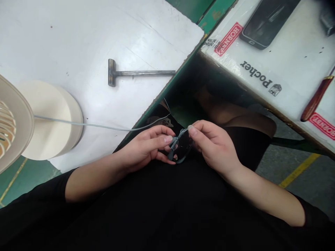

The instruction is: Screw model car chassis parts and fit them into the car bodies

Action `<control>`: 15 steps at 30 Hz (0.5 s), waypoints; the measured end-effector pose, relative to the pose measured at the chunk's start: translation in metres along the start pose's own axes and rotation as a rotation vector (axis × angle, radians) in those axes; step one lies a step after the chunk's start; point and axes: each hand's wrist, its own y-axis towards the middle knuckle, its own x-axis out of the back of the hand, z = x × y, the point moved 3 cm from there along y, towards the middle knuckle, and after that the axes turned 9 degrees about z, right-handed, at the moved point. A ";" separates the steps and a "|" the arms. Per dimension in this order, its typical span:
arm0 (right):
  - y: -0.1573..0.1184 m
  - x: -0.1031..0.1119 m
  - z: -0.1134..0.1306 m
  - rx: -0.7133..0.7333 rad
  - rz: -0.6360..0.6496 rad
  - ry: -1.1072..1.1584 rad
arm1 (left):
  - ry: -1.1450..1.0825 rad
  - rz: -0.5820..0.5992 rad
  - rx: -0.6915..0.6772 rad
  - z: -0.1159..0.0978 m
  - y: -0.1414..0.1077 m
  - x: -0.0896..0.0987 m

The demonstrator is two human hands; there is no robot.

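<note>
Both my hands hold a small grey-blue looped, strap-like piece above my lap, just off the table's edge. It looks thin and twisted at the top, with a loop hanging below; its exact kind is not clear. My left hand pinches its left side between thumb and forefinger, the other fingers curled beneath. At the upper right end, my right hand grips it between thumb and fingertips. A thin grey cable runs from the fan base over the table and drops off the edge close to my left hand.
A metal hammer lies on the white-covered table. At the left stands a cream fan. On the right, a printed white surface carries a dark phone and a reddish-brown handle.
</note>
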 end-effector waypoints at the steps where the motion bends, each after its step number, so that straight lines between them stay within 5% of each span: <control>1: 0.001 0.000 -0.003 -0.028 0.010 0.055 | -0.013 -0.007 0.010 0.000 0.000 0.000; 15: 0.001 -0.005 -0.007 -0.045 0.058 0.234 | -0.082 -0.013 0.035 -0.002 0.002 0.002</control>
